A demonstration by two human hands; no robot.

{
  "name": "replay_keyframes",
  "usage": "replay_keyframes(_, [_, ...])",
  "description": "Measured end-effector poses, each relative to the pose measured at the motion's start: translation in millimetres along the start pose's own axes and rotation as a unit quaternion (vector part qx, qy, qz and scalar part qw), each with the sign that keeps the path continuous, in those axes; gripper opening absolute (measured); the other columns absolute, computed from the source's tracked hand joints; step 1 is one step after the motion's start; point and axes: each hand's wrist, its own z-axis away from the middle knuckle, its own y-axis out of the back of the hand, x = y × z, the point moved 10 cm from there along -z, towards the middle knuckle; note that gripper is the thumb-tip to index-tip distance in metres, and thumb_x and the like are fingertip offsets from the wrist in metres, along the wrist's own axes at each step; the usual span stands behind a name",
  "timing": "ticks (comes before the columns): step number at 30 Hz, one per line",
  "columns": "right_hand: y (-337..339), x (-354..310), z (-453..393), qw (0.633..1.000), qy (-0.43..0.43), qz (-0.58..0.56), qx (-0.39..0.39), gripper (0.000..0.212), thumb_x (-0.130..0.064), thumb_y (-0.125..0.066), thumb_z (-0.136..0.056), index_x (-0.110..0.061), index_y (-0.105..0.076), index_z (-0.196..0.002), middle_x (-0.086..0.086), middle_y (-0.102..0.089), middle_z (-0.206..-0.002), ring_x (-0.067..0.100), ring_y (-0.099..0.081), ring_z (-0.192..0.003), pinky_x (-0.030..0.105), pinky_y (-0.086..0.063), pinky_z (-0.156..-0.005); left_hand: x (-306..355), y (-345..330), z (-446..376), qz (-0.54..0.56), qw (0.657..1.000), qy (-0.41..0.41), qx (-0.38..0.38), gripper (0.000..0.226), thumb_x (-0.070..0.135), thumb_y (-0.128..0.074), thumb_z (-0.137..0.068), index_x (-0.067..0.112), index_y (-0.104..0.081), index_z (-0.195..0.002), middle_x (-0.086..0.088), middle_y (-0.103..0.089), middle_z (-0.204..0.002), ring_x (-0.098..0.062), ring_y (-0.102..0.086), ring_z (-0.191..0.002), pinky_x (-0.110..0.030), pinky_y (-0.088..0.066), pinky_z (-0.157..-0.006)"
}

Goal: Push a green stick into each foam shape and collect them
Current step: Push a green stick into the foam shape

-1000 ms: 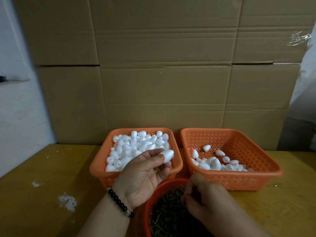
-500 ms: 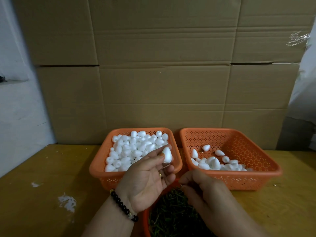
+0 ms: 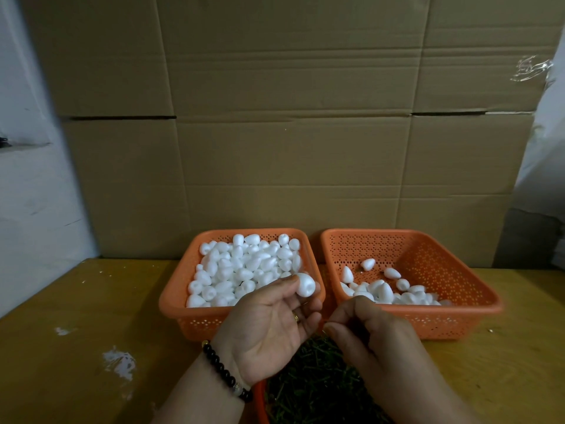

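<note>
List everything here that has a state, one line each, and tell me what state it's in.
left basket: heaped with white foam shapes
right basket: only partly filled with foam shapes
left hand: palm up, pinching one foam shape
right hand: fingers pinched shut, contents too small to tell
red bowl: holds green sticks

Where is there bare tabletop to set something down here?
The table left of the full basket is bare apart from white smears. Right of the sparse basket is a smaller strip. The near middle is crowded by both hands and the stick bowl.
</note>
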Motion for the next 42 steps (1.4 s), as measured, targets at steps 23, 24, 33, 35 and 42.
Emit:
replay_keyframes(23, [23.6,-1.2,3.0,0.993,0.009,-0.009,0.116,0.031,-0.008,-0.070,-0.082,-0.037,-0.068,-0.094,-0.016,-0.069,-0.077,0.000,-0.065,-0.060,0.022,-0.053,-0.054,-16.6,0.6,-3.0,0.150,0.987,0.057,0.013,0.041,0.008,-0.068,-0.072,-0.004,-0.060,-0.111,-0.018,-0.067,-0.089,-0.020,-0.064,-0.068,-0.028,-0.056,-0.053])
replay_keyframes(24, [24.9,-1.5,3.1,0.993,0.011,-0.007,0.121,0.032,-0.007,-0.070,-0.082,-0.037,-0.069,-0.095,-0.018,-0.070,-0.078,-0.002,-0.066,-0.064,0.017,-0.053,-0.056,-16.2,1.2,-3.1,0.145,0.988,0.053,0.014,0.043,0.006,-0.069,-0.070,-0.003,-0.061,-0.111,-0.018,-0.067,-0.090,-0.021,-0.064,-0.069,-0.028,-0.056,-0.054])
replay_keyframes(33, [30.6,3.6,4.5,0.988,0.005,-0.033,0.151,0.020,-0.010,-0.074,-0.078,-0.027,-0.069,-0.087,-0.020,-0.071,-0.077,-0.007,-0.066,-0.070,0.010,-0.051,-0.061,-15.6,0.2,0.0,0.099,0.994,0.023,0.028,0.031,-0.001,-0.067,-0.071,0.003,-0.065,-0.101,-0.014,-0.069,-0.088,-0.021,-0.067,-0.068,-0.026,-0.055,-0.054])
replay_keyframes(35, [32.0,5.6,4.8,0.986,-0.002,-0.044,0.162,0.018,-0.010,-0.074,-0.077,-0.026,-0.068,-0.084,-0.018,-0.071,-0.074,-0.007,-0.066,-0.069,0.009,-0.051,-0.061,-15.5,-1.0,0.4,0.094,0.995,0.020,0.028,0.036,-0.002,-0.067,-0.070,0.003,-0.061,-0.105,-0.014,-0.069,-0.088,-0.021,-0.067,-0.068,-0.026,-0.056,-0.055])
replay_keyframes(42, [28.0,9.2,3.0,0.988,-0.021,-0.052,0.142,0.016,-0.010,-0.071,-0.081,-0.025,-0.065,-0.083,-0.009,-0.072,-0.073,-0.004,-0.067,-0.069,0.017,-0.055,-0.061,-14.2,-5.2,0.6,0.085,0.996,0.005,0.012,0.030,-0.005,-0.065,-0.069,0.003,-0.064,-0.098,-0.015,-0.069,-0.087,-0.021,-0.068,-0.069,-0.027,-0.056,-0.057])
